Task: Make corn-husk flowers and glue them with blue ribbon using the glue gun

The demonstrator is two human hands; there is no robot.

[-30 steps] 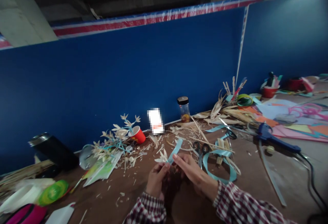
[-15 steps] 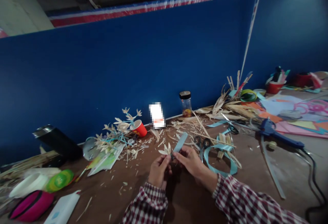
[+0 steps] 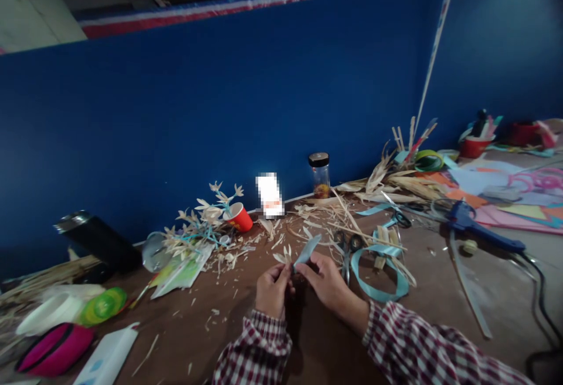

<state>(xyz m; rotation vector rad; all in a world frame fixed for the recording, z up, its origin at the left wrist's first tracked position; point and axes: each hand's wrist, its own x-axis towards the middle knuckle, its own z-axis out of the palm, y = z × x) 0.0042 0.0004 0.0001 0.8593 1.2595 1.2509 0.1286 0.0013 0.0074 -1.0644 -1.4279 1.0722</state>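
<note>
My left hand (image 3: 273, 290) is closed in a pinch at the base of a pale flower (image 3: 284, 255) with narrow, pointed petals that look like dried husk. Close beside it, my right hand (image 3: 328, 282) pinches a piece of light blue ribbon (image 3: 307, 251), whose free end sticks up and curves to the right. The ribbon's lower end meets the flower's base between the two hands; the fingers hide how they join. To the right of my right hand lie scissors (image 3: 346, 253) and a loop of blue ribbon (image 3: 400, 291).
Finished-looking flowers (image 3: 211, 215) lean by a red paper cup (image 3: 240, 218). A lidded jar (image 3: 321, 176) stands against the blue partition (image 3: 220, 109). At right rest a blue glue gun (image 3: 484, 229) with its cord and a glue stick (image 3: 468, 291). A black bottle (image 3: 94, 241) tilts at left.
The ribbon's free end now bends and curls to the right, where it was flatter and straighter. Both hands stay close together, and the flower has turned slightly.
</note>
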